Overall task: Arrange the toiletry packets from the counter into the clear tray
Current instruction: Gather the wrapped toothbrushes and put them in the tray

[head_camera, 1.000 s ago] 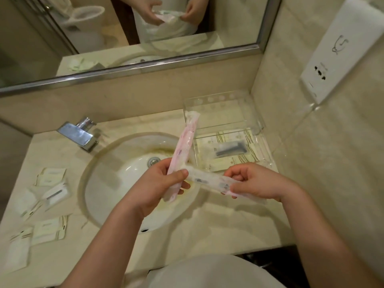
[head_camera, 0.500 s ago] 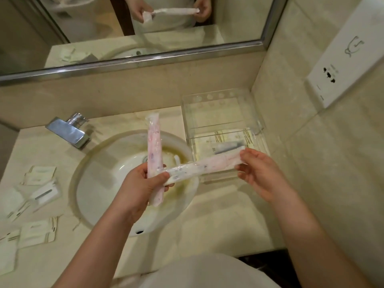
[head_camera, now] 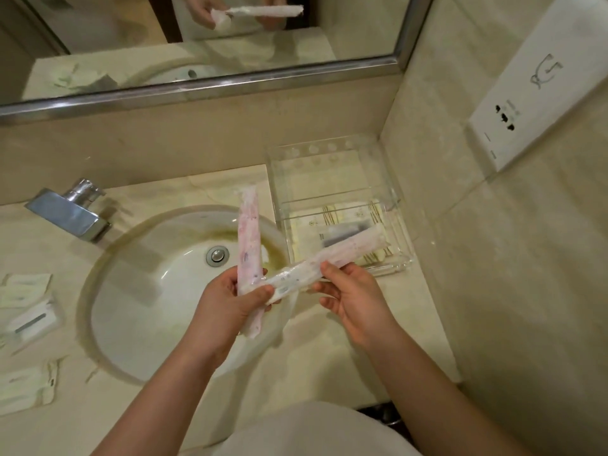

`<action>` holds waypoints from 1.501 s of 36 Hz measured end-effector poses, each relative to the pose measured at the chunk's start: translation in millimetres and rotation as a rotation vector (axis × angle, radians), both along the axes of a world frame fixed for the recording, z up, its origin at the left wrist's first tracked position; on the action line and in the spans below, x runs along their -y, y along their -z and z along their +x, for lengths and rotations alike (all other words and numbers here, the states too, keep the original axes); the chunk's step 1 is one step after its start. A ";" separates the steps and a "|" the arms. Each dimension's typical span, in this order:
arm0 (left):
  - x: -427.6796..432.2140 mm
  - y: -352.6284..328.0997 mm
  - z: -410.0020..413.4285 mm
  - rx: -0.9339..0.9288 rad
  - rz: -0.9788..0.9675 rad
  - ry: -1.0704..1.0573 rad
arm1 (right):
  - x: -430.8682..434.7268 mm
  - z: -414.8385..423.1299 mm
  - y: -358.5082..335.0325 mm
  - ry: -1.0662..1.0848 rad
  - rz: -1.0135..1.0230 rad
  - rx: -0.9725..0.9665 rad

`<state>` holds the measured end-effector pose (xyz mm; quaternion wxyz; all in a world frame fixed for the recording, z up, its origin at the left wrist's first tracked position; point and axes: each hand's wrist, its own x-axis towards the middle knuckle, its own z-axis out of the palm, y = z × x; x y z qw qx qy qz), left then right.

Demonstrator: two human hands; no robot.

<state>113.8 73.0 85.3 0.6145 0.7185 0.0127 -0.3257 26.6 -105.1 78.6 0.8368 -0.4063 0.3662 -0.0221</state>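
Over the sink, my left hand (head_camera: 232,299) grips two long pink-and-white packets that cross each other. The upright packet (head_camera: 249,235) points away from me. The slanted packet (head_camera: 342,255) reaches right, its far end over the clear tray (head_camera: 335,156). My right hand (head_camera: 353,299) pinches the slanted packet near its middle from below. Flat white packets with gold stripes (head_camera: 332,215) lie in the tray's near compartment. Several small white packets (head_camera: 29,320) rest on the counter at the far left.
A round white basin (head_camera: 158,291) is sunk in the beige counter, with a chrome tap (head_camera: 70,212) behind it on the left. A mirror (head_camera: 197,44) runs along the back wall. A white socket plate (head_camera: 539,80) is on the right wall.
The slanted packet swung from lying low across both hands to pointing up and right over the tray. My right hand slid along it. The upright packet turned more vertical.
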 end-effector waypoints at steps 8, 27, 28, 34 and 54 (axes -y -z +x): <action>4.4 -7.2 6.1 -0.077 -0.053 0.042 | 17.8 2.3 6.4 0.052 0.019 0.004; 9.5 -15.4 13.5 -0.181 -0.140 0.115 | 47.2 7.4 14.4 -0.016 0.069 0.047; 8.7 -16.3 13.5 -0.164 -0.109 0.151 | 48.7 8.6 11.1 -0.028 0.082 0.076; 9.5 -24.1 19.2 -0.023 0.148 0.489 | 70.4 25.1 -16.1 -0.192 -0.043 0.163; -20.5 -31.1 16.7 -0.481 -0.336 0.496 | 77.5 34.0 -31.6 -0.185 -0.156 0.084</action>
